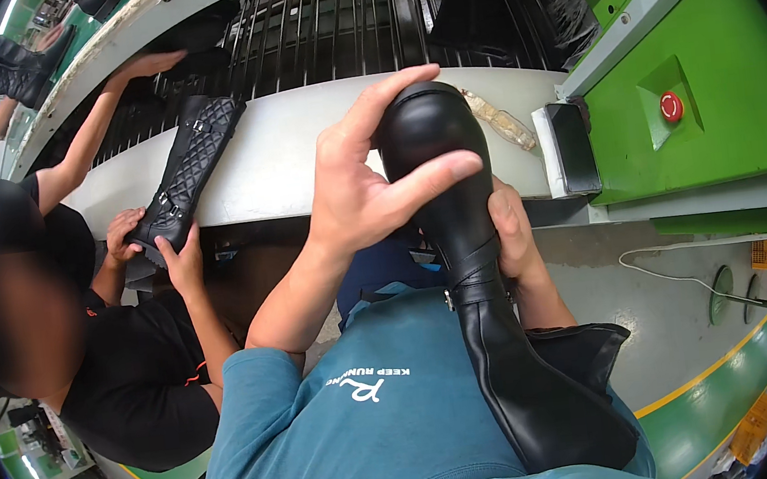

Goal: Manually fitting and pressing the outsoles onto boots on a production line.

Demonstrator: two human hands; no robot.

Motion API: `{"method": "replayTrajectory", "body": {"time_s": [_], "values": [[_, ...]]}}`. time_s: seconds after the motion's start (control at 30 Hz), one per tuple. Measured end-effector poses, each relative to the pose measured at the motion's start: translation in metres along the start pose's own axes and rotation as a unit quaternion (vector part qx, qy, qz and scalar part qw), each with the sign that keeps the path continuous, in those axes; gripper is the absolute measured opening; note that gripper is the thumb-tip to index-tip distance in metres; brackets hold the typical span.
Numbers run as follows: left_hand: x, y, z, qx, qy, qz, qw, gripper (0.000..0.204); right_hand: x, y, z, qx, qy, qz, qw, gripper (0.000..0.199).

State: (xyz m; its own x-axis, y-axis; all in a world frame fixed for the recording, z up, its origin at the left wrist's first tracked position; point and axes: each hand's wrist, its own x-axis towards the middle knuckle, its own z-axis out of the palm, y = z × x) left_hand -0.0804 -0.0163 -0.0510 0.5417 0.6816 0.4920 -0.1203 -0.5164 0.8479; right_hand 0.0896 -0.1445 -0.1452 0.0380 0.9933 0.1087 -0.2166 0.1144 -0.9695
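Tall smooth black leather boot (pixel 475 257) lies in lap, long axis running away from body, toe toward grey conveyor edge (pixel 297 145). Left hand (pixel 367 180) grips toe, fingers wrapped. Right hand (pixel 513 234) clasps ankle, nearer shaft.

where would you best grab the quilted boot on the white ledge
Grip the quilted boot around its narrow ankle, coming from the near side. The shaft lies tilted up across the ledge, foot end hanging toward the co-worker, whose hands already cup that lower end.
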Motion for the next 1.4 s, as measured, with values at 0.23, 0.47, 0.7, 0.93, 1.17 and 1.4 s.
{"method": "replayTrajectory", "body": {"time_s": [0.23,0.47,0.7,0.93,1.17,1.4], "values": [[-0.005,-0.008,0.013,0.038,0.057,0.059,0.996,0.059,-0.002,0.005,0.000,0.006,-0.014,-0.018,1.000,0.096],[-0.012,-0.010,0.002,-0.001,0.075,0.063,0.995,0.057,0.003,-0.007,0.004,-0.060,-0.016,-0.035,0.997,0.094],[-0.016,0.015,-0.019,-0.081,0.113,0.112,0.984,0.069,-0.013,0.060,-0.016,-0.056,0.143,-0.001,0.988,0.058],[-0.033,-0.006,-0.019,-0.140,0.187,0.061,0.970,0.068,-0.009,0.086,0.017,-0.272,0.220,-0.258,0.900,0.066],[-0.071,-0.020,-0.058,-0.086,0.055,-0.082,0.991,0.064,-0.015,0.030,-0.057,-0.428,0.122,-0.332,0.832,0.046],[-0.075,-0.019,-0.064,0.027,-0.038,-0.148,0.988,0.069,-0.002,-0.028,-0.077,-0.490,0.036,-0.375,0.786,0.051]]}}
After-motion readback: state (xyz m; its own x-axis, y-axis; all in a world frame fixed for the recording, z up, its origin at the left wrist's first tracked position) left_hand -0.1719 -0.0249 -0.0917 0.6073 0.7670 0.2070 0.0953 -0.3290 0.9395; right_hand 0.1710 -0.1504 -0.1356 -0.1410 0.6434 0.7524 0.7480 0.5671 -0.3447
